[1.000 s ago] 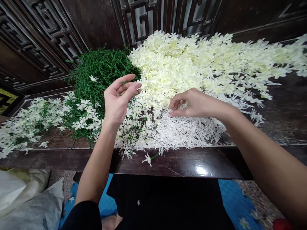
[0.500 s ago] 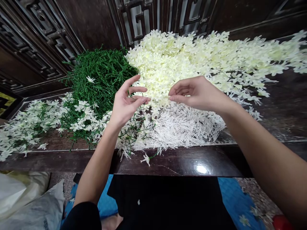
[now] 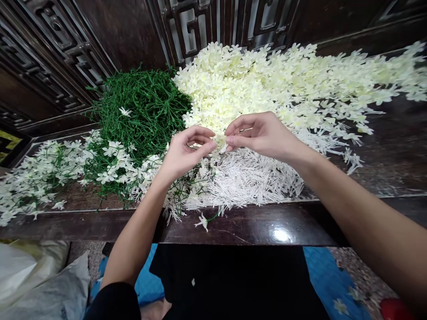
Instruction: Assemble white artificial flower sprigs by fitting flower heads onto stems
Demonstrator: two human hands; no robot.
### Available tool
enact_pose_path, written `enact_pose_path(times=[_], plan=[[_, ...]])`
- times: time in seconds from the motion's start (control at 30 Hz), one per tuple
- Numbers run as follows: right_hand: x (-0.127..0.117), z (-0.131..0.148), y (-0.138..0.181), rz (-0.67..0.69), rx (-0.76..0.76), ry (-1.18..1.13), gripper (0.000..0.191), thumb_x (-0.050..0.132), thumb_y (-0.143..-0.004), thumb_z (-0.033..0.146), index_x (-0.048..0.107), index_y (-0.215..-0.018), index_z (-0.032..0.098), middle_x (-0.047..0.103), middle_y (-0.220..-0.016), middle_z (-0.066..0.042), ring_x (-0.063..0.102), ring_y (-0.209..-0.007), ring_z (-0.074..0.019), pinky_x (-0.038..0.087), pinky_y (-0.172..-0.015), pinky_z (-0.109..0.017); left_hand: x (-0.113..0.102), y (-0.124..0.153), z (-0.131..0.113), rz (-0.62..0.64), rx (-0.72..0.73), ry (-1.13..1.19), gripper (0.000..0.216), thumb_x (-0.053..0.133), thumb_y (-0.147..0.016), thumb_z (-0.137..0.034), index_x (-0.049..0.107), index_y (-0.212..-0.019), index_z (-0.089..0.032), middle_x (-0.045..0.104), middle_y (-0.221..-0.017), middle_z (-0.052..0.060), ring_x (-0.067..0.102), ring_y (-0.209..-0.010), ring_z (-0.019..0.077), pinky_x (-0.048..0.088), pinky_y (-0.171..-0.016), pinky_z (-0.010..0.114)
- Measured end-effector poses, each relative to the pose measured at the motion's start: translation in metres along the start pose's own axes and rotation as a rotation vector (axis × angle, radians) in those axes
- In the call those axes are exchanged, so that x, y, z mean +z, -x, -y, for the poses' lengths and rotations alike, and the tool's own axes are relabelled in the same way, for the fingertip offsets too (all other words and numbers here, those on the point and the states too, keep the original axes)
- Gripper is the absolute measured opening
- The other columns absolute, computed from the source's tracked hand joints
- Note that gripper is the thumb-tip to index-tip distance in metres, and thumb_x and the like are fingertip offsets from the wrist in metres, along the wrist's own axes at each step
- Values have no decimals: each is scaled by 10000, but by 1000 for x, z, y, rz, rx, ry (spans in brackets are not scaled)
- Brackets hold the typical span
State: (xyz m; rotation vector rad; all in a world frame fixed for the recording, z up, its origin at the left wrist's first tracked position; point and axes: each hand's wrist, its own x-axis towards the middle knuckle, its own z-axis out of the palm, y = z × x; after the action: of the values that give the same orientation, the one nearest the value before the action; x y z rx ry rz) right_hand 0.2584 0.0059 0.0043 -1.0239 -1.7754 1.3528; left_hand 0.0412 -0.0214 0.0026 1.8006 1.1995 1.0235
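My left hand [image 3: 185, 153] and my right hand [image 3: 258, 133] meet fingertip to fingertip above the dark wooden table [image 3: 253, 226]. Each pinches something small; a pale flower piece shows between them, its details too small to tell. Under my hands lies a heap of white plastic stamen pieces [image 3: 247, 180]. Behind them spreads a big pile of cream artificial flowers [image 3: 283, 84]. A mound of green plastic stems [image 3: 143, 106] sits at the left of my left hand.
Finished green sprigs with white flowers [image 3: 43, 171] lie along the table's left. Carved dark wood panels [image 3: 187, 26] rise at the back. White sacks [image 3: 36, 280] rest on the floor at lower left, a blue mat [image 3: 320, 275] under my lap.
My right hand lifted from the white stamen heap and moved left. My left hand closed its fingers and came right, so the two now meet.
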Motion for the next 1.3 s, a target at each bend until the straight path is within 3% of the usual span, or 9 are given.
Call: enact_pose_path(times=[0.17, 0.4, 0.57, 0.7, 0.93, 1.3], plan=[[4, 1, 1, -29, -18, 9, 318, 824, -738, 494, 710, -881, 234, 746, -894, -57, 752, -792, -247, 624, -801, -450, 6, 2, 2, 91, -4, -6, 219, 782, -767, -269, 695, -961, -221, 750, -854, 33, 740, -833, 168, 576, -615, 232], [0, 3, 1, -21, -25, 11, 283, 833, -727, 478, 708, -844, 252, 739, -842, -48, 729, -808, -252, 611, -839, -465, 6, 2, 1, 64, -3, -51, 147, 701, -798, -207, 684, -944, -199, 731, -876, 40, 709, -826, 144, 526, -567, 197], [-1, 2, 3, 23, -148, 87, 240, 822, -745, 454, 732, -888, 283, 739, -983, -42, 699, -911, -255, 592, -875, -464, 6, 1, 2, 43, -5, -53, 156, 689, -818, -231, 665, -968, -197, 710, -918, 49, 687, -837, 145, 533, -575, 200], [8, 1, 4, 56, -216, 144, 215, 788, -788, 440, 743, -908, 267, 743, -973, -36, 691, -898, -239, 583, -874, -475, 7, 1, 3, 45, 9, -18, 153, 686, -821, -217, 643, -966, -192, 699, -942, 51, 680, -833, 138, 526, -567, 191], [12, -4, 2, 15, -183, 132, 252, 765, -812, 400, 751, -940, 183, 748, -947, -72, 704, -879, -220, 589, -883, -462, 6, 2, 2, 26, 41, -29, 193, 692, -830, -233, 639, -1010, -184, 691, -876, 39, 679, -803, 129, 513, -564, 185], [15, -2, 4, 40, -203, 109, 159, 743, -817, 290, 741, -922, 170, 750, -903, -63, 705, -831, -205, 595, -848, -431, 7, 3, 3, 14, 83, -89, 193, 660, -783, -208, 638, -972, -184, 703, -922, 35, 681, -818, 124, 539, -645, 203]])
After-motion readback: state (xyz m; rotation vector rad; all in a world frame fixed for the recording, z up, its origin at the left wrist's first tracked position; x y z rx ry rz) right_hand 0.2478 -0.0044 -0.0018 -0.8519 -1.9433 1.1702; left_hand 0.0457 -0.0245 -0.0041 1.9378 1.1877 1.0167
